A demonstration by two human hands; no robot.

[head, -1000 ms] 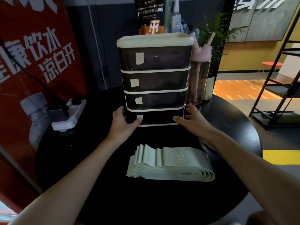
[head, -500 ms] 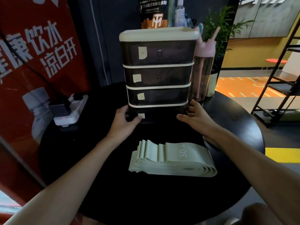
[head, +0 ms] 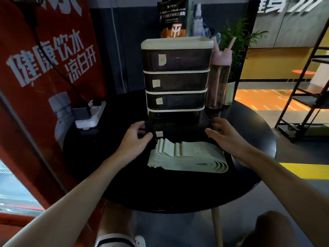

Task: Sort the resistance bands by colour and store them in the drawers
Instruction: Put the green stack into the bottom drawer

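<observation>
Far left, red banner (head: 44,68) w/ white lettering & a water-bottle pic. A white power strip (head: 89,114) sits at the left rim of the round black table (head: 106,157). L hand (head: 133,139) grips the front-left corner of the bottom drawer (head: 178,129): fingers curled round the side, thumb on the front face just beside the small pale label (head: 159,133). That drawer sticks out partway from the 4-tier drawer unit (head: 176,68); the top 3 tiers sit flush, each w/ its own label. The resistance bands (head: 187,157), pale green, are fanned in one flat stack w/ "30" printed on top. They lie on the table right in front of the drawer, btwn the two wrists & nearer the person than either set of fingers, and no finger is on them. The L thumb is close to the stack's back-left corner but apart. R hand (head: 226,138) is at the drawer's front-right corner, fingers spread & loosely bent, thumb pointing in along the front; too dark to tell if it actually clamps. Its heel sits by the stack's back-right edge. Right of the unit are a pink bottle (head: 218,81), a plant (head: 238,41) behind it & a black rack (head: 306,100) on the floor.
</observation>
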